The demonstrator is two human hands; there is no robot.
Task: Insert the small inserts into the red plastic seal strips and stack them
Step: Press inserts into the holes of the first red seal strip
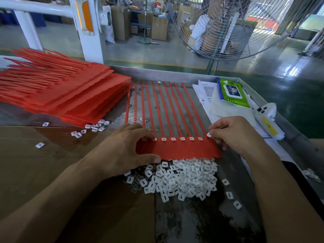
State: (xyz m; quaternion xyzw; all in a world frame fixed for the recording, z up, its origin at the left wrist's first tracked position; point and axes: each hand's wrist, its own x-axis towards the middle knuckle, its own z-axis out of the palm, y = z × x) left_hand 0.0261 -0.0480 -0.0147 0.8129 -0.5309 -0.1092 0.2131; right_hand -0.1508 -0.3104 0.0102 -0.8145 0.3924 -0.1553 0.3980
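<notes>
the right hand (235,135) is pinching a small white insert (209,134) between thumb and fingertips, holding it at the rightmost socket of the red seal strip sheet (177,149). the left hand (126,148) is gripping the sheet's left end, its fingers curled over the top by the first sockets and its thumb pressing at the sheet's near edge. the sheet is lying flat in the middle of the metal table (177,75), its wide band toward the person and its thin tails running away toward the far edge. a row of white inserts is already sitting in the sockets between the two hands. just nearer than the sheet, and partly under its near edge, a heap of loose inserts (177,179) is spreading over the table, with a few strays lying off to the right of it. toward the far left corner a stack of red sheets (66,92) is resting, fanned out, with a few more loose inserts scattered at its near edge. brown cardboard (43,169) is covering the near left part of the table. at the far right edge a green pack of wipes (234,93) is lying on white papers (203,95), and a white handheld device (268,120) is lying just nearer along that edge.
</notes>
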